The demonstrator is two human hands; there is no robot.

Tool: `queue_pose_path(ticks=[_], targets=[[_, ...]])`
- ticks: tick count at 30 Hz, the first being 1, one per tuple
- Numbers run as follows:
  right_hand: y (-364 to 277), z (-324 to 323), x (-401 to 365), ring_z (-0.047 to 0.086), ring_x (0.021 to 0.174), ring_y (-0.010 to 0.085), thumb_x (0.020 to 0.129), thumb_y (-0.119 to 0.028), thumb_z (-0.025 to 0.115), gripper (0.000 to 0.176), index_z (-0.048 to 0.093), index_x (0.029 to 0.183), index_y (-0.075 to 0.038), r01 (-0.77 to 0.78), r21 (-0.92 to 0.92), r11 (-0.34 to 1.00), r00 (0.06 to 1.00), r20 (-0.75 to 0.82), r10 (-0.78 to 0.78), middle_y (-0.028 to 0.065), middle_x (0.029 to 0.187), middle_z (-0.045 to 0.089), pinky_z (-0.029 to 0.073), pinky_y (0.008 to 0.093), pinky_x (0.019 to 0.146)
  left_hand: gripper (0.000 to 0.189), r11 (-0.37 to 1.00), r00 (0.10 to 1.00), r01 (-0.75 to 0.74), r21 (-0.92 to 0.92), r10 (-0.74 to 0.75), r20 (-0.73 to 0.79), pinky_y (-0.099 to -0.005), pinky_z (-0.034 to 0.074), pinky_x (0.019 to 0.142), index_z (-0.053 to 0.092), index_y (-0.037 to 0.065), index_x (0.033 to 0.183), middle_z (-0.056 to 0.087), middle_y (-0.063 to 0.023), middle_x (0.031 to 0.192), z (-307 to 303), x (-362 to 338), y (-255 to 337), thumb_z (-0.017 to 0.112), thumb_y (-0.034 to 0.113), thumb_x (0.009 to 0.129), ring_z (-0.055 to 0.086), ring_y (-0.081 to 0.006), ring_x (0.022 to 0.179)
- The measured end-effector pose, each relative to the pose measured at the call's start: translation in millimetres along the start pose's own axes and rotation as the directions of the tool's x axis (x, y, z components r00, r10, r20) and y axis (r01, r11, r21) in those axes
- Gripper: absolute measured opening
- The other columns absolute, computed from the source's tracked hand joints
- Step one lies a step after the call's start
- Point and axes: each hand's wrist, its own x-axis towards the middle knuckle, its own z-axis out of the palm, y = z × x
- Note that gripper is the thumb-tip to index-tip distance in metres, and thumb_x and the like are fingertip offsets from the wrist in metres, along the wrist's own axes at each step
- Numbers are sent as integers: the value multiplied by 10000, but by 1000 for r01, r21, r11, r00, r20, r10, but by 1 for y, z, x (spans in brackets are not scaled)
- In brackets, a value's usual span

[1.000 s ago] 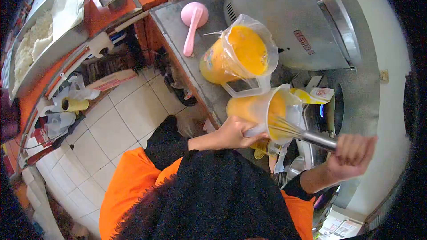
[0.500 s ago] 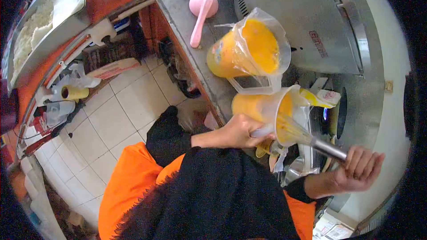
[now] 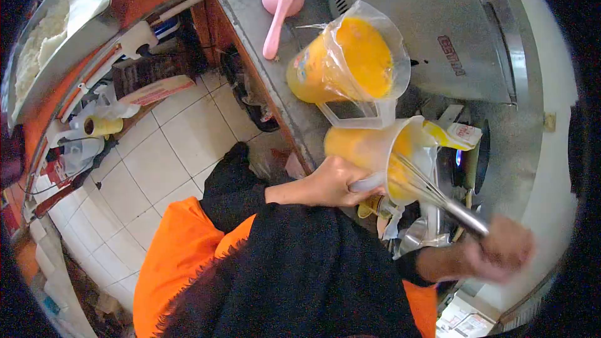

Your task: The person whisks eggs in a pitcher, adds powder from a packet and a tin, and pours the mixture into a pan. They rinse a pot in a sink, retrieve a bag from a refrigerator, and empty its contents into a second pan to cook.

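Observation:
My left hand (image 3: 341, 183) is closed round the handle of a translucent plastic jug (image 3: 369, 150) that holds yellow-orange liquid. In my right hand (image 3: 501, 250), blurred by motion, is the metal handle of a wire whisk (image 3: 460, 213); its wires reach into the jug's mouth. Just behind stands a larger clear pitcher (image 3: 319, 69), lined with a plastic bag and filled with the same kind of liquid. The pitcher's handle points toward the jug.
A pink ladle (image 3: 282, 3) lies on the metal counter (image 3: 244, 9). Right of the jug are a yellow-and-white carton (image 3: 463, 136) and a burner's blue flame (image 3: 459, 158). A large steel box (image 3: 432, 31) stands at the back. Left, a tray (image 3: 47, 69) holds white food.
My right hand has dipped slightly, tilting the whisk more steeply in the jug. My left hand keeps its grip. The whole view has shifted a little.

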Motion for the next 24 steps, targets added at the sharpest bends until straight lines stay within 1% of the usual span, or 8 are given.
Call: queue_pose_path(ticks=[2, 5, 10, 14, 17, 19, 23, 24], targets=[[54, 6, 5, 240, 416, 70, 832, -109, 406, 307, 282, 556, -159, -11, -163, 987, 998, -65, 0, -42, 482, 278, 233, 240, 435, 99, 1000, 1000, -27, 9, 27, 7, -325, 451, 462, 671, 95, 766, 586, -105, 577, -4, 2, -1, 685, 184, 723, 584, -247, 501], [22, 4, 7, 230, 404, 79, 818, -119, 431, 319, 273, 542, -141, -251, 62, 966, 954, -153, 257, -33, 472, 262, 222, 239, 419, 97, 999, 999, -4, 51, 2, 47, -323, 439, 451, 661, 86, 749, 585, -104, 577, -4, -1, -2, 696, 171, 718, 577, -245, 494], [53, 2, 7, 271, 404, 89, 820, -132, 421, 216, 347, 617, -129, -52, -297, 954, 992, -124, 15, -19, 477, 308, 241, 228, 417, 100, 996, 999, 9, 93, -12, 37, -320, 446, 458, 670, 97, 756, 582, -104, 568, -4, 1, -2, 687, 189, 721, 579, -241, 489], [-5, -9, -5, 277, 401, 81, 844, -142, 404, 226, 352, 624, -135, -23, 37, 999, 999, -42, 24, -21, 484, 319, 249, 218, 409, 102, 996, 998, 14, 91, -19, 55, -323, 438, 454, 668, 89, 746, 578, -106, 567, -6, 3, -1, 690, 186, 725, 577, -245, 492], [38, 1, 2, 281, 399, 75, 862, -149, 392, 235, 356, 630, -139, 20, -155, 988, 997, -70, -31, -22, 488, 328, 256, 210, 403, 106, 1000, 1000, -4, 23, 3, 23, -329, 433, 453, 661, 83, 726, 571, -109, 561, -7, 6, 3, 691, 185, 730, 575, -252, 496], [32, -4, 4, 284, 397, 71, 874, -154, 383, 242, 359, 634, -142, 7, -136, 991, 997, -76, -17, -22, 492, 334, 260, 205, 399, 112, 998, 997, 35, 47, -38, 66, -332, 431, 453, 656, 81, 712, 568, -110, 557, -8, 6, 5, 690, 186, 733, 573, -256, 496], [10, -19, 2, 290, 395, 63, 898, -164, 367, 258, 364, 641, -148, -37, 368, 929, 995, 96, 1, -24, 498, 346, 268, 195, 391, 180, 999, 999, -30, 43, 29, 29, -336, 385, 393, 604, 52, 629, 535, -104, 519, -2, 5, 0, 723, 161, 711, 540, -230, 432], [34, -6, 9, 269, 381, 54, 899, -157, 365, 266, 351, 634, -150, -27, 145, 989, 1000, 1, 27, -32, 479, 319, 257, 192, 383, 187, 997, 999, -32, 66, 29, 33, -336, 385, 393, 598, 52, 621, 534, -103, 517, -5, 8, 2, 721, 159, 712, 540, -230, 432]])
